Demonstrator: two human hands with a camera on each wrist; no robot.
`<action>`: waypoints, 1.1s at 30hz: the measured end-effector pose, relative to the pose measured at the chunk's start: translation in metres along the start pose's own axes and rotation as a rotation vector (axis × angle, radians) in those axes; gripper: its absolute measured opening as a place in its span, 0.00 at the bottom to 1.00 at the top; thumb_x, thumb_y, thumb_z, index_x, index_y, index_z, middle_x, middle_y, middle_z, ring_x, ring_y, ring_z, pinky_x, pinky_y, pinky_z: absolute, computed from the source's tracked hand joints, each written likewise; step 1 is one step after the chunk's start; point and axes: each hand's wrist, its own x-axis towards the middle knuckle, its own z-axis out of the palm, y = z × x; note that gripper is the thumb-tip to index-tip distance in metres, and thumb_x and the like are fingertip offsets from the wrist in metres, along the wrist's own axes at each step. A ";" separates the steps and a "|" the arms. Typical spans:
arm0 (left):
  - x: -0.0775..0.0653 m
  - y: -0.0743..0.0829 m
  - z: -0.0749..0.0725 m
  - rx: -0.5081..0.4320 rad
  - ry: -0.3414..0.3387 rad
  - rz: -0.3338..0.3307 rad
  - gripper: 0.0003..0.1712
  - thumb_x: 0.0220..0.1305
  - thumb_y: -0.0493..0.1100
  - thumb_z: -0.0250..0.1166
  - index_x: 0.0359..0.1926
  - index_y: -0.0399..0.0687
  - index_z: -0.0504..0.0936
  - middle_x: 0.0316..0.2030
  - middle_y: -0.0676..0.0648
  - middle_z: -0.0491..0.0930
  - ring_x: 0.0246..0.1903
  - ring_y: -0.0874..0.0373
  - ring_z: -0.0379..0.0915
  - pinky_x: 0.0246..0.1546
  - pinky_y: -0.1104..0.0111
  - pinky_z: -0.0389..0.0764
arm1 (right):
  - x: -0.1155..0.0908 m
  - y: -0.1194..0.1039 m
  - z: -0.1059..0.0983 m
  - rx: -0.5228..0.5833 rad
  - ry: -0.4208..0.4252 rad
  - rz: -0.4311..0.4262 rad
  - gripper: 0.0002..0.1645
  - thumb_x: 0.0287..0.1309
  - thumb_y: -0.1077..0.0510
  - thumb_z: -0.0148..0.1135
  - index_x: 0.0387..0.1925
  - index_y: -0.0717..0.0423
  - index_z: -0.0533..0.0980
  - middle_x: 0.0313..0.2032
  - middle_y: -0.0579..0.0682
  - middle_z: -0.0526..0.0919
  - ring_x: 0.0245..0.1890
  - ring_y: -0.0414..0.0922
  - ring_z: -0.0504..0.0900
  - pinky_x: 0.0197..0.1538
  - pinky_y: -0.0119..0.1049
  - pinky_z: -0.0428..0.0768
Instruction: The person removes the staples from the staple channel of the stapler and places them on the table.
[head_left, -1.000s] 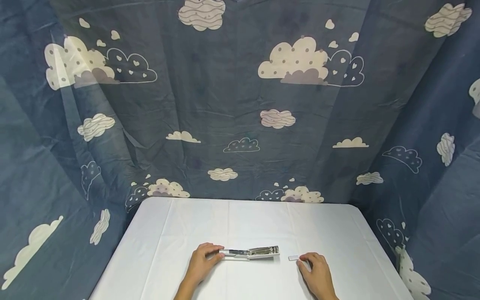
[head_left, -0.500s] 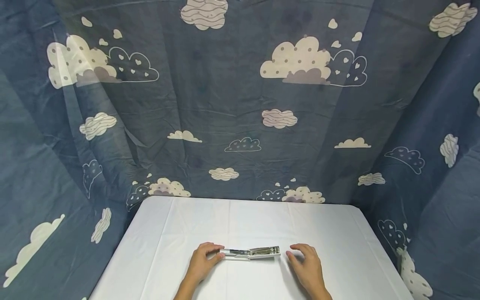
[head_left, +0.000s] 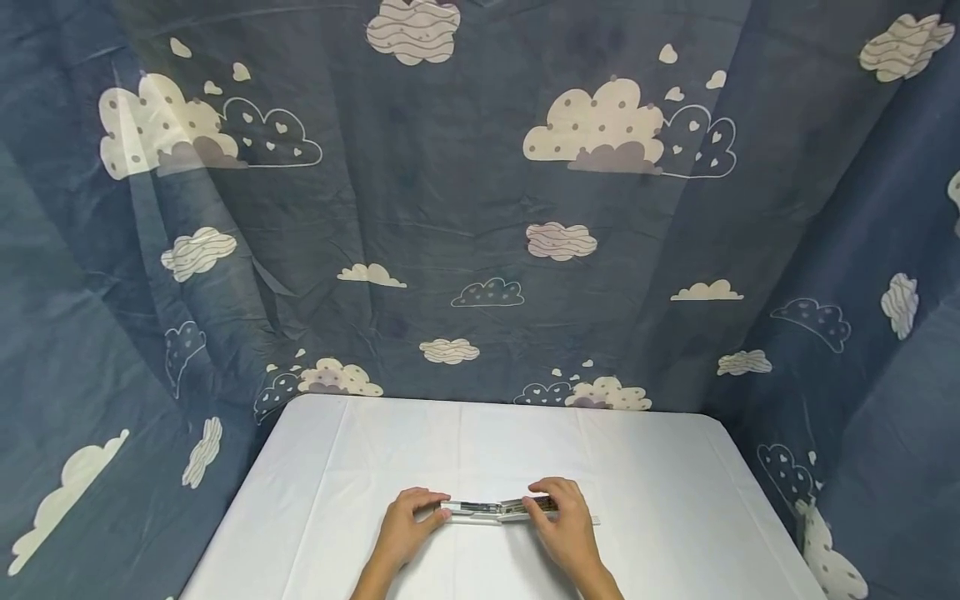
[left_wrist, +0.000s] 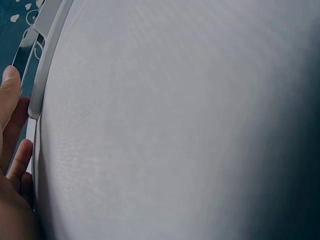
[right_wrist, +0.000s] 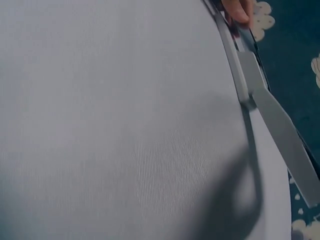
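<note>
An opened white stapler [head_left: 480, 510] lies at the front middle of the table in the head view, its two metal-lined halves spread left and right from a hinge. My left hand [head_left: 405, 529] grips its left end between thumb and fingers. At the right half, my right hand [head_left: 566, 529] pinches the tilted part with thumb and index finger. A small pale strip [head_left: 596, 520] shows just beyond the right hand, partly hidden. The left wrist view has the left hand [left_wrist: 15, 145] on the stapler [left_wrist: 47, 65]. In the right wrist view, the stapler's pale arm [right_wrist: 287, 140] slants outward.
A white-covered table [head_left: 390, 450] spreads under both hands. Dark blue curtain [head_left: 420, 183] with printed clouds hangs behind it and at both sides. A hand's shadow [right_wrist: 225, 210] falls on the cloth in the right wrist view.
The right hand has left the small pale strip it held and moved left onto the stapler's right half. The left hand keeps its grip in place.
</note>
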 end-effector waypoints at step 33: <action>0.000 -0.001 0.002 0.011 -0.003 0.028 0.18 0.59 0.59 0.74 0.49 0.62 0.90 0.51 0.52 0.87 0.61 0.42 0.77 0.65 0.39 0.74 | -0.012 -0.035 0.066 -0.064 -0.087 -0.313 0.06 0.55 0.56 0.78 0.34 0.46 0.87 0.41 0.41 0.86 0.46 0.42 0.83 0.53 0.47 0.83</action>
